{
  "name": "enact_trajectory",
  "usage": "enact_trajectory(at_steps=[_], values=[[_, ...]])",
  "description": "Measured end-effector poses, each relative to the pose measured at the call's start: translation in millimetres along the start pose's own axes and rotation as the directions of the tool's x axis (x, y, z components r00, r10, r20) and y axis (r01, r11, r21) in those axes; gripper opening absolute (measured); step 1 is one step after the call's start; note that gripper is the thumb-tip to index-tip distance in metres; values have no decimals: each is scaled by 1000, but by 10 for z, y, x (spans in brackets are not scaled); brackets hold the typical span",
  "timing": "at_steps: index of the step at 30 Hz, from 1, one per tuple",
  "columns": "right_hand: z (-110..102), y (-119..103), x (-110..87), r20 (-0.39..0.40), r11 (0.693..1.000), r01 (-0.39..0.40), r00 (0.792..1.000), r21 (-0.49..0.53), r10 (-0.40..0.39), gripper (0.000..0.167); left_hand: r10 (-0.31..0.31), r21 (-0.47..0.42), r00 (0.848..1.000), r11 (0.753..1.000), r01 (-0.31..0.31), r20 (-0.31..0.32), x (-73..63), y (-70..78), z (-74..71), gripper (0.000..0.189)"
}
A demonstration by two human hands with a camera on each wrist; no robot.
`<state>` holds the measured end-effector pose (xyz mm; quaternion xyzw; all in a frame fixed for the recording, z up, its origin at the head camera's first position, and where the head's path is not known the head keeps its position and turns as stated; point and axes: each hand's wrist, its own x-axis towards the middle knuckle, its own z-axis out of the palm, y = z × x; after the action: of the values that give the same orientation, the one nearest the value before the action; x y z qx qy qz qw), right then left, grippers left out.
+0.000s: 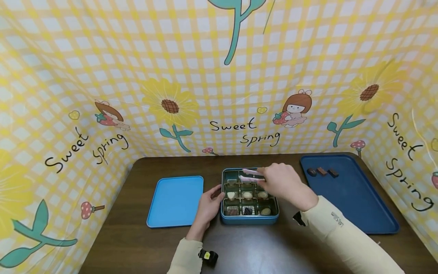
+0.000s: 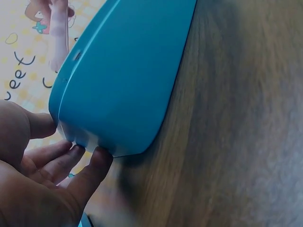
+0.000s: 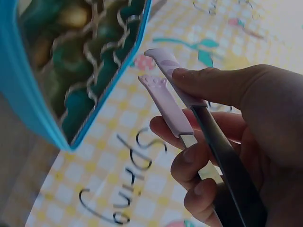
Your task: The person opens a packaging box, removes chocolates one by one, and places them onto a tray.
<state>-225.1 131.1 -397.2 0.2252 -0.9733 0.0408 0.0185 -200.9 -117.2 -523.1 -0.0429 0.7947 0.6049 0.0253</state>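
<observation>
A blue tin (image 1: 249,220) with a divided green insert stands mid-table. Pale chocolates (image 1: 247,195) sit along its middle row; the front row has a brown chocolate (image 1: 232,211), a dark chocolate (image 1: 248,211) and a greenish piece (image 1: 265,211). My left hand (image 1: 209,205) rests its fingertips and thumb against the tin's left side, fingers (image 2: 97,163) fairly straight on the wall. In my right hand (image 1: 282,180) I grip metal tongs (image 3: 220,156) with pink paw-shaped tips. Those tips are apart with nothing between them, over the tin's back row in the head view.
Left of the tin lies a light blue lid (image 1: 176,201) on the brown table (image 1: 119,224). A navy tray (image 1: 345,201) at the right bears a round dark chocolate (image 1: 311,172) and two bar-shaped chocolates (image 1: 322,171). Yellow checked cloth (image 1: 219,95) encloses the back and sides.
</observation>
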Motion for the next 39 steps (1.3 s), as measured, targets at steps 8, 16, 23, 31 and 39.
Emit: enact_trajectory(at_steps=[8, 16, 23, 31, 39], values=[[104, -243, 68, 24, 989, 141, 990, -45, -140, 25, 16, 0, 1000, 1000, -16, -9, 4, 5, 34, 41], [189, -353, 180, 58, 972, 210, 977, -106, -205, 20, 19, -7, 1000, 1000, -19, -2, 1, 18, 20, 42], [163, -434, 255, 131, 964, 225, 970, -144, -207, 17, 19, -24, 1000, 1000, -19, 9, 7, -3, 15, 42], [196, -487, 343, 163, 957, 247, 961, -150, -222, 18, 5, -21, 1000, 1000, -5, 10, 17, -35, 19, 42], [222, -563, 435, 224, 951, 246, 953, -189, -202, 16, 11, -25, 1000, 1000, -11, 14, 17, -20, 3, 41]])
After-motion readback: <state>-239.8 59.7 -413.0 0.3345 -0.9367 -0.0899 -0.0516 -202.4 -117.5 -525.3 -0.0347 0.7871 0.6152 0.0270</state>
